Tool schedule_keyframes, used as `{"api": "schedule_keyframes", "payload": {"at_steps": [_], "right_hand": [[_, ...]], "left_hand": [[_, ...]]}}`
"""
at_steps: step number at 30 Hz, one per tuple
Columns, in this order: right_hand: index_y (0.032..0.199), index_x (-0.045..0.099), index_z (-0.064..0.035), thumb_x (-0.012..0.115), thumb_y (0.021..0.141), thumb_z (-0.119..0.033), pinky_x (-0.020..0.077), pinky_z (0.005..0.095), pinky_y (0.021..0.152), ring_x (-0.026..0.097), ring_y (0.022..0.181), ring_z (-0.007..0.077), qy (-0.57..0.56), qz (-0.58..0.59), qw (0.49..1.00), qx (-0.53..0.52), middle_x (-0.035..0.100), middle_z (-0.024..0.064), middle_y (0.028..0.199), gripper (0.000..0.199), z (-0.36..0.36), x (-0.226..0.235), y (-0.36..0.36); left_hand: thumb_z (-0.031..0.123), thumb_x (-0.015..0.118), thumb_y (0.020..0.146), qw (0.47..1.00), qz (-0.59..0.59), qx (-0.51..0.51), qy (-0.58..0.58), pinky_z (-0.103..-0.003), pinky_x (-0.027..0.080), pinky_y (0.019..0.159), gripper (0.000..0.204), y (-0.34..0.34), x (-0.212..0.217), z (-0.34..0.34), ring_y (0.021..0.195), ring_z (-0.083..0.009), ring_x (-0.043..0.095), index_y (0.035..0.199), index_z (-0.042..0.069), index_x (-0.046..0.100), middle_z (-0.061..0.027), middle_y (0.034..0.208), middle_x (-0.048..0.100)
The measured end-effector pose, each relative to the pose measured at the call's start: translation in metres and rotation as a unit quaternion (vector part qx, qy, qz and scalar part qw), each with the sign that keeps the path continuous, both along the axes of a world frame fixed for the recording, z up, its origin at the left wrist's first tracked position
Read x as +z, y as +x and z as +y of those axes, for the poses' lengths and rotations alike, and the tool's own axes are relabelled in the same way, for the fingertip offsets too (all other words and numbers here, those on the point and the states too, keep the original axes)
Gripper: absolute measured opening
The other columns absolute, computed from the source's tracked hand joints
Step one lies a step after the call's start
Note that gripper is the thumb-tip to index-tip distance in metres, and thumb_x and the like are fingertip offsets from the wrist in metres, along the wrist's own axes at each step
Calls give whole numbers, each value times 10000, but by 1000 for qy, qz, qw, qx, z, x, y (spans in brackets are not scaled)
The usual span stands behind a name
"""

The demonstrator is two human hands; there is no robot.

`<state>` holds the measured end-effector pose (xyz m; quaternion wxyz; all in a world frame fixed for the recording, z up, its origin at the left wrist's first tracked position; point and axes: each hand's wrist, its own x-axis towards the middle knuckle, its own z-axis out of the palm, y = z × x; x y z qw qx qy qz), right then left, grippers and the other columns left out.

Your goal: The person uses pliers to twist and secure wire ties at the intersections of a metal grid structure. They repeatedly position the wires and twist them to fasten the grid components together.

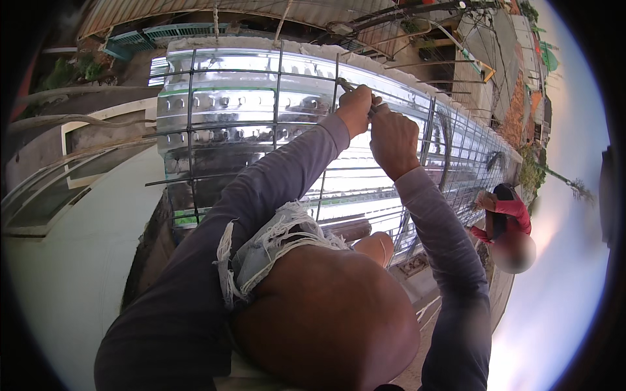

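Note:
My left hand (356,109) is closed around a dark metal pair of pincers (343,84). The tool's head meets the steel bar mesh (280,83) at a crossing near the far edge. Right beside it, my right hand (395,139) is closed at the handle end of the same pincers, its fingers bent over. Any wire at the jaws is too small to make out. Beneath the mesh lies shiny corrugated metal decking (228,142), and my bent knee in torn jeans (277,244) comes up between my forearms.
A co-worker in a red top (512,215) crouches farther along the decking at the right. Several bar ends stick out past the decking's edges. A white wall (72,260) stands at the left, with overhead cables (391,14) and a corrugated roof (156,16) beyond.

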<state>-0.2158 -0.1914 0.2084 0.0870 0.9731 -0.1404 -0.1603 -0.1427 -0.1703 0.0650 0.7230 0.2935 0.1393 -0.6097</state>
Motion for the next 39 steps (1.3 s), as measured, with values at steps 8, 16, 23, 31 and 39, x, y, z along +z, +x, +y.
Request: {"api": "schedule_keyframes", "payload": {"at_steps": [8,16,23,31,39], "right_hand": [[947,710,77,790,787,-162,529,322,472,686,548,211,287,56,881,-372,732,140,771,299,-22,-27,-22],[1226,638,45,591,1093,-460,451,262,435,639,533,161,689,-100,500,-516,694,87,784,524,1,-26,-74],[1632,407,-52,554,1102,-495,636,402,812,743,943,261,623,-104,521,-574,729,198,1206,706,67,-24,-125],[1559,520,-13,564,1103,-426,553,383,862,714,987,233,441,-270,482,-707,737,145,1153,617,113,-91,-216],[1439,602,51,721,986,-404,540,519,953,678,1089,457,44,-209,849,-484,710,272,1152,654,88,-112,-233]], "left_hand": [[365,657,1053,997,69,18,-22,-438,611,922,345,-9,-20,9,1009,-268,749,1065,26,601,-103,992,691],[373,563,1101,991,-88,-94,27,-371,553,896,373,2,16,47,984,-201,750,1200,33,680,-113,1130,765],[233,541,1121,910,-359,-206,22,-340,644,728,366,-34,-17,84,835,-219,783,1100,-81,728,-137,1021,783],[126,647,902,748,-434,-492,-98,-430,614,747,230,-111,-15,156,766,-293,790,840,-75,740,-226,768,742],[201,596,1053,744,-569,-346,-57,-394,579,775,284,-72,7,145,804,-229,735,1009,-6,786,-128,858,767]]}}
